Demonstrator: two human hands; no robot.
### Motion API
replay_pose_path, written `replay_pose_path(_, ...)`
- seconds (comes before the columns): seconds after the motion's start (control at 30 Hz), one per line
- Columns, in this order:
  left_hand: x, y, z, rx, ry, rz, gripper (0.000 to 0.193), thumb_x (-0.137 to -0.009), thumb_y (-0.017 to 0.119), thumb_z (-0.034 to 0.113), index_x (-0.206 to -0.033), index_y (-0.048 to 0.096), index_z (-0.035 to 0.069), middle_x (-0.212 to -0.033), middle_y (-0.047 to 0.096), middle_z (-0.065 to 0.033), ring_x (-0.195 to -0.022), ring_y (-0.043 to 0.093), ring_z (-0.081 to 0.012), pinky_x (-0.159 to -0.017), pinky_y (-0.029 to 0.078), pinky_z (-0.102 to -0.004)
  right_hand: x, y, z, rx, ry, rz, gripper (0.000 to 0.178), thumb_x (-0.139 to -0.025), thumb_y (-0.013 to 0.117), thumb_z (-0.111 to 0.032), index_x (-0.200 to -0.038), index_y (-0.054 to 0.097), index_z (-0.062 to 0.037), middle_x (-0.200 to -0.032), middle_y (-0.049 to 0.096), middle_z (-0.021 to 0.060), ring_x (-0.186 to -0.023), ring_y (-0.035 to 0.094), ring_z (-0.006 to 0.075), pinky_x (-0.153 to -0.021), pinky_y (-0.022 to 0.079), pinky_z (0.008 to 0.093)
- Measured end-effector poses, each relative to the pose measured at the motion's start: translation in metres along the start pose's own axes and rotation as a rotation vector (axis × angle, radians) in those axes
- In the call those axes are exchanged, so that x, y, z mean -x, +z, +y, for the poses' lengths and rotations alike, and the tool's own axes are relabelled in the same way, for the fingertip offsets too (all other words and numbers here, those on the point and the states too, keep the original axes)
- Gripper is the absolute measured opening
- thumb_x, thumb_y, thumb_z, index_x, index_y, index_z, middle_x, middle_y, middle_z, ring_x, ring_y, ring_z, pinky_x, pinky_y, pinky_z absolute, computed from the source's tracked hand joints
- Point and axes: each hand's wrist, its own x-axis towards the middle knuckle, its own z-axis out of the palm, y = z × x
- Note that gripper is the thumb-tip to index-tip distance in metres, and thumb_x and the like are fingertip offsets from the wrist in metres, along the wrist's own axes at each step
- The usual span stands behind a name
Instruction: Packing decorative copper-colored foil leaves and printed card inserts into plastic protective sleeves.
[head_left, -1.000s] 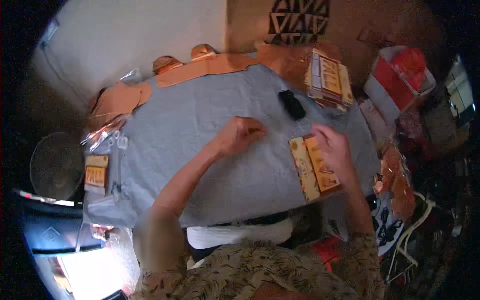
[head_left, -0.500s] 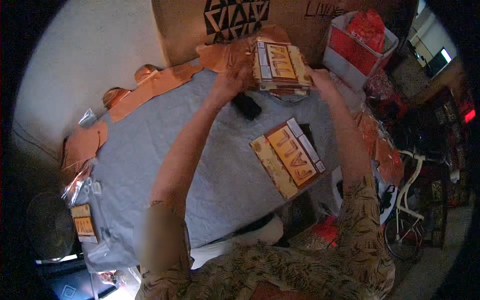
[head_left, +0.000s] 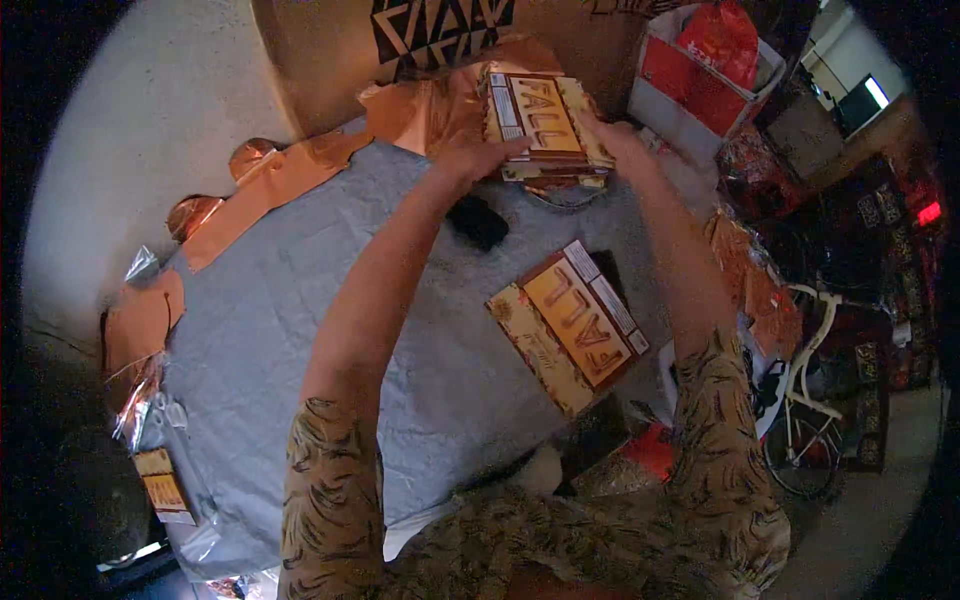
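Observation:
At the far side of the table, both hands are on a stack of flat, printed yellow-and-orange packages point(head_left: 548, 122). My left hand point(head_left: 482, 160) closes on its near left corner, thumb on top and the other fingers mostly hidden. My right hand point(head_left: 622, 150) grips the right edge, its fingertips against the stack's side. Beneath the stack, a rounded clear or metallic rim point(head_left: 566, 196) shows in part. A small black object point(head_left: 477, 221) lies just below my left wrist. Nearer to me, another flat package point(head_left: 568, 326) of the same design rests at an angle on the grey cloth.
Grey cloth point(head_left: 290, 300) covers the table. Copper-coloured foil sheets point(head_left: 270, 205) line its far edge, before a large cardboard box point(head_left: 320, 60). A red-and-white bin point(head_left: 690, 85) stands far right. One more small package point(head_left: 163, 487) lies near left. A white bicycle frame point(head_left: 815, 350) is at right.
My left hand has shifted from beside the stack to its near left corner, with the thumb now on top. My right hand stays at the right edge. The whole view has shifted slightly.

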Motion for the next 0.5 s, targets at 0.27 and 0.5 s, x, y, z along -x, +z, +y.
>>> replay_pose_path(0.27, -0.042, -0.005, -0.036, 0.109, -0.035, -0.014, 0.081, -0.073, 0.079, 0.055, -0.125, 0.055, -0.002, -0.125, 0.059, -0.0144, -0.111, 0.056, -0.0251, -0.097, 0.04, -0.0368, -0.016, -0.042, -0.012, 0.107, -0.194, -0.049, 0.07, -0.075, 0.078, -0.057, -0.115, 0.063, -0.0005, -0.111, 0.063, 0.0146, -0.094, 0.06, 0.0239, -0.086, 0.049, 0.0402)
replay_pose_path(0.5, -0.027, 0.077, 0.009, 0.035, -0.086, 0.074, 0.069, -0.066, 0.086, 0.052, -0.096, 0.072, -0.008, -0.088, 0.072, -0.0136, -0.073, 0.066, -0.0184, -0.065, 0.053, -0.0343, 0.091, -0.101, -0.072, -0.072, -0.186, -0.098, 0.068, -0.082, 0.07, -0.059, -0.124, 0.063, -0.0073, -0.114, 0.064, 0.0062, -0.092, 0.062, 0.0199, -0.085, 0.049, 0.0359)
